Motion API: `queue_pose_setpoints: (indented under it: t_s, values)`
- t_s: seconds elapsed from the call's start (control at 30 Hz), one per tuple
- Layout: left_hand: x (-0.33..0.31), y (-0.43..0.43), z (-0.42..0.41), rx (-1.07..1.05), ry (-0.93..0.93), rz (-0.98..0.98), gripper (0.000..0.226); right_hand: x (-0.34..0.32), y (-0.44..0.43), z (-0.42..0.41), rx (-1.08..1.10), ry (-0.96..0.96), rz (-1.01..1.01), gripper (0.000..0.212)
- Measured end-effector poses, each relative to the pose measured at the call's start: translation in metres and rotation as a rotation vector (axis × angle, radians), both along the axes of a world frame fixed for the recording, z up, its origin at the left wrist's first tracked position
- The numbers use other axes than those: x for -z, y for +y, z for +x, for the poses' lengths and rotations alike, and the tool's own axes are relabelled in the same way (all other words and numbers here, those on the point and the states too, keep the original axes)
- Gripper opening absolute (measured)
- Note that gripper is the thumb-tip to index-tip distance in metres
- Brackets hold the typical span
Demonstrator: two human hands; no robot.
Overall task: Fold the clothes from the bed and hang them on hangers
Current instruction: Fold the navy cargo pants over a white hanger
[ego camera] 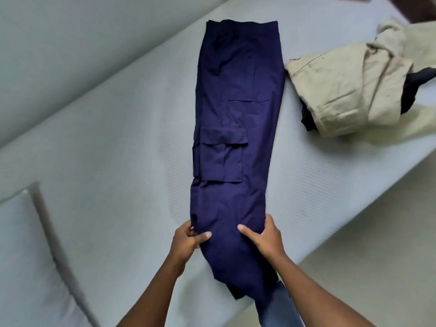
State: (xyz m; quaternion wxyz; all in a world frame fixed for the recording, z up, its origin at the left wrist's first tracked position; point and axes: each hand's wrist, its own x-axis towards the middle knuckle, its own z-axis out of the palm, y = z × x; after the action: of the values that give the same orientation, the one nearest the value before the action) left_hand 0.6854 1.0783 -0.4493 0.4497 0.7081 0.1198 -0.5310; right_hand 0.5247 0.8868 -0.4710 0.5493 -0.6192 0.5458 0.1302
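Observation:
Navy cargo trousers point(236, 128) lie lengthwise on the pale bed point(113, 147), folded leg over leg, waistband at the far end and a flap pocket facing up. My left hand point(188, 239) grips the left edge of the lower legs, thumb on top of the cloth. My right hand point(264, 237) grips the right edge at the same height, thumb on top and fingers round the side. The leg ends hang over the bed's near edge in front of me. No hanger is in view.
A crumpled beige garment point(349, 86) lies on the bed at the right, with dark cloth point(415, 90) partly under it. A pillow point(30, 256) sits at the lower left. The floor point(377, 279) shows beyond the bed's right edge.

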Motion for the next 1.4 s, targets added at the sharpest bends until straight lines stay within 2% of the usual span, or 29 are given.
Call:
queue_pose_setpoints:
  t_s: [0.1, 0.17, 0.27, 0.37, 0.4, 0.5, 0.53, 0.6, 0.63, 0.73, 0.77, 0.83, 0.93, 1.0, 1.13, 1.27, 1.33, 1.4]
  values:
    - [-0.016, 0.001, 0.008, 0.056, -0.21, -0.099, 0.042, -0.028, 0.028, -0.01, -0.01, -0.091, 0.195, 0.084]
    - [-0.033, -0.004, 0.015, 0.088, -0.226, -0.208, 0.045, -0.05, 0.039, -0.014, 0.068, -0.193, 0.439, 0.068]
    - [-0.056, -0.004, 0.016, 0.102, -0.018, -0.353, 0.061, -0.088, 0.054, -0.02, 0.234, -0.305, 0.74, 0.045]
    - [-0.062, 0.019, -0.001, 0.054, 0.169, -0.322, 0.084, -0.101, 0.068, -0.033, 0.39, -0.307, 0.863, 0.047]
    - [-0.06, 0.033, -0.009, 0.06, 0.232, -0.34, 0.079, -0.1, 0.074, -0.038, 0.407, -0.289, 0.889, 0.049]
    - [-0.052, 0.067, -0.031, 0.067, 0.381, -0.339, 0.044, -0.085, 0.093, -0.057, 0.4, -0.177, 0.961, 0.045]
    - [-0.046, 0.074, -0.035, 0.023, 0.379, -0.298, 0.046, -0.077, 0.098, -0.064, 0.413, -0.135, 0.962, 0.044]
    - [-0.024, 0.086, -0.042, -0.102, 0.255, -0.194, 0.046, -0.059, 0.111, -0.075, 0.432, -0.037, 0.876, 0.049]
    - [-0.014, 0.088, -0.044, -0.174, 0.154, -0.119, 0.037, -0.049, 0.116, -0.08, 0.403, 0.022, 0.731, 0.051]
    - [0.017, 0.095, -0.049, -0.263, -0.141, 0.158, 0.004, -0.013, 0.128, -0.095, 0.088, 0.186, 0.066, 0.042]
    - [0.023, 0.094, -0.049, -0.218, -0.194, 0.195, 0.012, -0.009, 0.127, -0.095, -0.017, 0.236, -0.124, 0.034]
    - [0.026, 0.087, -0.05, -0.081, -0.237, 0.205, 0.026, -0.003, 0.121, -0.093, 0.07, 0.192, -0.261, 0.026]
    - [0.033, 0.066, -0.042, 0.034, -0.251, 0.141, 0.041, -0.012, 0.106, -0.084, 0.44, -0.022, -0.061, 0.024]
    - [0.04, 0.049, -0.04, 0.02, -0.189, 0.052, 0.047, -0.011, 0.102, -0.084, 0.46, -0.118, 0.112, 0.023]
    - [0.038, 0.033, -0.051, 0.078, 0.076, -0.09, 0.039, -0.016, 0.103, -0.1, 0.311, -0.082, 0.42, 0.04]
    - [0.033, 0.056, -0.062, 0.157, 0.397, -0.266, 0.056, -0.035, 0.1, -0.115, 0.551, -0.134, 0.725, 0.039]
    - [0.022, 0.07, -0.067, 0.186, 0.398, -0.284, 0.049, -0.046, 0.096, -0.121, 0.64, -0.184, 0.809, 0.035]
    - [0.012, 0.081, -0.084, 0.218, 0.269, -0.269, 0.038, -0.052, 0.095, -0.122, 0.718, -0.203, 0.807, 0.034]
